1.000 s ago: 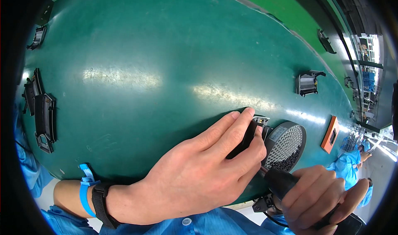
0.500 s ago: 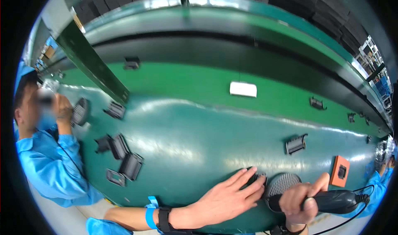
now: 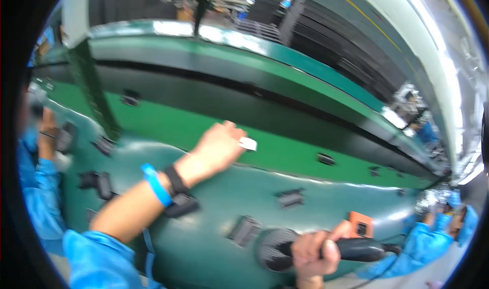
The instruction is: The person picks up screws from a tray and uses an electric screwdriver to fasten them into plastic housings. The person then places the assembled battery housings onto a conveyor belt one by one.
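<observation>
Stretching the left hand (image 3: 216,149) over a bright green strip (image 3: 285,159), curling fingers at a white piece (image 3: 248,144) there, but not showing, through the blur, whether pinching or merely touching. Wrapping the right hand (image 3: 313,253) firmly around a black handheld tool (image 3: 359,249) at lower right, holding it across a round grey dish (image 3: 275,244). Seeming partway along: already reaching the white piece, not yet bringing it onto the darker green bench (image 3: 204,253). Working with neither hand on the black housing (image 3: 244,230) just left of the dish, nor on another housing (image 3: 290,198) farther out; not revealing how complete inside. Sitting near an orange block (image 3: 360,224), between blue-sleeved co-workers (image 3: 423,240).
</observation>
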A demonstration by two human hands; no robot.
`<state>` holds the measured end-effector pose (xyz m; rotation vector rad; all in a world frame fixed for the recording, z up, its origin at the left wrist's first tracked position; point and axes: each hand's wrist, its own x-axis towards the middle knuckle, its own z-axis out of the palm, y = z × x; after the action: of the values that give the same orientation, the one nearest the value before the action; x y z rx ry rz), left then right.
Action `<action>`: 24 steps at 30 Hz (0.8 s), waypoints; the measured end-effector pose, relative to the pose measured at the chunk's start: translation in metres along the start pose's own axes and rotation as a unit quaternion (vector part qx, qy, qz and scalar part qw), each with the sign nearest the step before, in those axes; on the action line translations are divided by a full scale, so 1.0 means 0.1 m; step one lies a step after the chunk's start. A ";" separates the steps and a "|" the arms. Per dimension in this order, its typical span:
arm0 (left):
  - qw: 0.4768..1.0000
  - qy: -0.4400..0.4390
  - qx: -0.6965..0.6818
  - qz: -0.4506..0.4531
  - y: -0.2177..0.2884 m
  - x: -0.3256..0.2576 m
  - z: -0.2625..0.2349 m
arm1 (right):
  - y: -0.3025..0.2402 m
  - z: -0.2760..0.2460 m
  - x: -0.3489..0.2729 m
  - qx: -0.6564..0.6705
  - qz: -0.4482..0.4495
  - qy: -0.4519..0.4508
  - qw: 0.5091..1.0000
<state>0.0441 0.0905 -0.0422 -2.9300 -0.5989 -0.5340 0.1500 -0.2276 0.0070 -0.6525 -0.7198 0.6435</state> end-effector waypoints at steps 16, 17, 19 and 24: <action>0.979 0.094 -0.179 0.019 0.25 -0.36 -0.48 | -0.20 -0.41 0.44 -0.101 -0.108 -0.001 0.989; 0.986 0.081 -0.141 0.045 0.30 -0.49 -0.54 | -0.22 -0.46 0.45 -0.105 -0.095 -0.007 0.990; 0.994 0.050 -0.051 0.081 0.36 -0.93 -0.71 | -0.12 -0.49 0.46 -0.107 -0.069 -0.059 0.990; 0.996 -0.036 0.029 0.083 0.34 -1.62 -0.90 | 0.03 -0.16 0.30 -0.172 -0.058 -0.084 0.980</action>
<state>-0.1106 -0.0149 -0.0172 -2.9195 -0.3670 -0.3884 0.1789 -0.2094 0.0066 -0.8730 -1.0323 0.4737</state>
